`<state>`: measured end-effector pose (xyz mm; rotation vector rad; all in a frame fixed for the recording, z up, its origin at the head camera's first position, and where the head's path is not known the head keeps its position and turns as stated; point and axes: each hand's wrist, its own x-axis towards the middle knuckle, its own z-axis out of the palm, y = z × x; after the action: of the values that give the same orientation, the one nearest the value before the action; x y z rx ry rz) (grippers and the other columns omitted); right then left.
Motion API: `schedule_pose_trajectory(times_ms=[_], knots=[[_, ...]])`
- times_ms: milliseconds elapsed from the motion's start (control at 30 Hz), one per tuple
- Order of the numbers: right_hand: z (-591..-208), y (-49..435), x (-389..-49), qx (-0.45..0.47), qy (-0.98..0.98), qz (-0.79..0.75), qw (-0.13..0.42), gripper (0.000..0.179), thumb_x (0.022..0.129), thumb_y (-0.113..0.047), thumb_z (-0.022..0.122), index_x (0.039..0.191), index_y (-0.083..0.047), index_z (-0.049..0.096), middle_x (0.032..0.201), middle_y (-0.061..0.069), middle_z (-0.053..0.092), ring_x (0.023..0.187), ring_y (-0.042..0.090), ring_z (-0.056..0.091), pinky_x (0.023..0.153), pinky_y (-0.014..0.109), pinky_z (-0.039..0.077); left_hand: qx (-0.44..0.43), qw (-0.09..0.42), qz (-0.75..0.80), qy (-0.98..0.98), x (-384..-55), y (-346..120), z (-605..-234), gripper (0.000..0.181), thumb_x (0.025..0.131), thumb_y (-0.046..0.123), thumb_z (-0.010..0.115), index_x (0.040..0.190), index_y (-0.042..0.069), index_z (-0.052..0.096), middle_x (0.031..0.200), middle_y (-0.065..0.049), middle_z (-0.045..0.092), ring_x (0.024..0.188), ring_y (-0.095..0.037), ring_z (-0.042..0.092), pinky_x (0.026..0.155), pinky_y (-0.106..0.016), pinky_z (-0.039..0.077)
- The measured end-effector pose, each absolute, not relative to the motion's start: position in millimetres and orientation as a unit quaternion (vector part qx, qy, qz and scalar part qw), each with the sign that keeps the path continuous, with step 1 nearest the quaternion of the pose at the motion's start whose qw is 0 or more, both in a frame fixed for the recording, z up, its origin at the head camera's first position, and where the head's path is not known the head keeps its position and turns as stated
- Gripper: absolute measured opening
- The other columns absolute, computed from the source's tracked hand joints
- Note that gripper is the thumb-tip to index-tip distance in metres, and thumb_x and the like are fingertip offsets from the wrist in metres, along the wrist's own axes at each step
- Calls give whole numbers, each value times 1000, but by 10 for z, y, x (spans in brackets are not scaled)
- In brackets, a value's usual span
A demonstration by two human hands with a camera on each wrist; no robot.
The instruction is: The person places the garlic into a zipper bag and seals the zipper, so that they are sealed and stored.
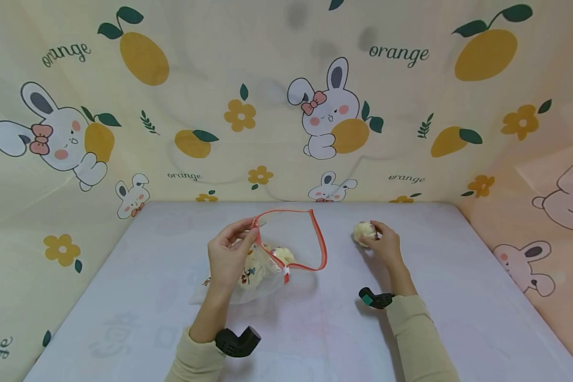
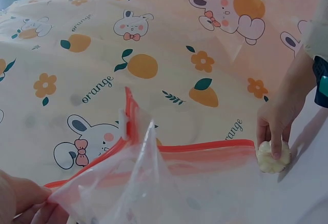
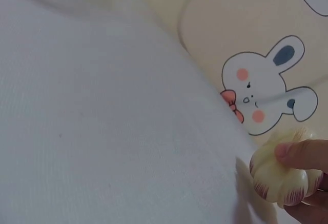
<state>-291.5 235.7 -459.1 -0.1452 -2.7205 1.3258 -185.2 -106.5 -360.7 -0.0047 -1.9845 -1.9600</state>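
A clear zip bag [image 1: 262, 293] with a red zip edge [image 1: 321, 241] lies near the middle of the table, its mouth spread wide. Pale round lumps [image 1: 284, 255] show inside; the film blurs them, and small coloured prints appear over them. My left hand [image 1: 226, 257] pinches the left end of the red edge between thumb and fingers. To the right of the bag, my right hand [image 1: 388, 244] holds a garlic bulb [image 1: 363, 233] at or just above the table. White with purple streaks, the garlic bulb [image 3: 279, 175] sits between thumb and fingers in the right wrist view.
The white table [image 1: 463, 276] runs back to a cloth wall [image 1: 267, 63] printed with rabbits and oranges. Cloth also rises along both sides. A black camera [image 1: 239, 342] is strapped to the left wrist, another black camera [image 1: 376, 298] to the right.
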Motion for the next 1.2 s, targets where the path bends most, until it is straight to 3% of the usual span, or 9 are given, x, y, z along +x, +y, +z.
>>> schedule_pose_trajectory(times_ms=[467,1200], knots=[[-4540,2220,-2838,-47,-888,456,30,64,87,-10,69,141,6,39,145,30,43,133,41,44,109,48,45,-10,189,-694,-694,-1847,-1069,-3600,26,87,1,67,113,-3,67,107,-22,66,78,-3,60,72,-12,57],[-4443,1953,-2663,-31,-867,494,53,61,86,-8,70,139,6,43,144,28,45,133,39,46,108,47,46,-10,190,-697,-692,-1858,-1073,-3605,26,86,2,68,112,-2,68,107,-22,67,78,-4,60,72,-12,57]])
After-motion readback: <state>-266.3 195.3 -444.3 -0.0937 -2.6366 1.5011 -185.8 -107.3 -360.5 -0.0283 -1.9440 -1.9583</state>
